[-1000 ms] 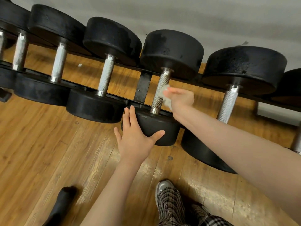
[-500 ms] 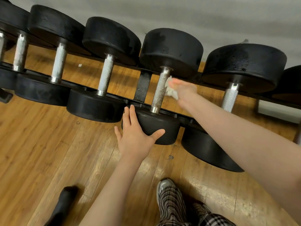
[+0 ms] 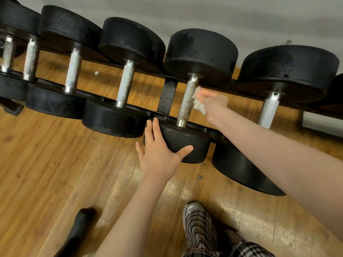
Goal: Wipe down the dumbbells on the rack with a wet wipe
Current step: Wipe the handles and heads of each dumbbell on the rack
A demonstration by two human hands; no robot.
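Several black dumbbells with knurled steel handles lie side by side on a low black rack (image 3: 167, 98). The middle dumbbell (image 3: 201, 52) has a rust-flecked handle (image 3: 187, 101). My right hand (image 3: 213, 103) pinches a crumpled white wet wipe (image 3: 199, 102) against the right side of that handle. My left hand (image 3: 159, 154) rests with spread, straight fingers on the dumbbell's near head (image 3: 187, 143), thumb along its lower edge.
More dumbbells sit to the left (image 3: 126, 84) and right (image 3: 289, 71) on the rack. A wooden floor (image 3: 46, 164) runs under and before it. My shoe and plaid trouser leg (image 3: 200, 229) stand below. A dark foot (image 3: 78, 230) is at lower left. A grey wall (image 3: 241, 13) is behind.
My right hand has slid the wipe up the handle from its lower part toward the upper part, staying on its right side. My left hand has stayed on the near head.
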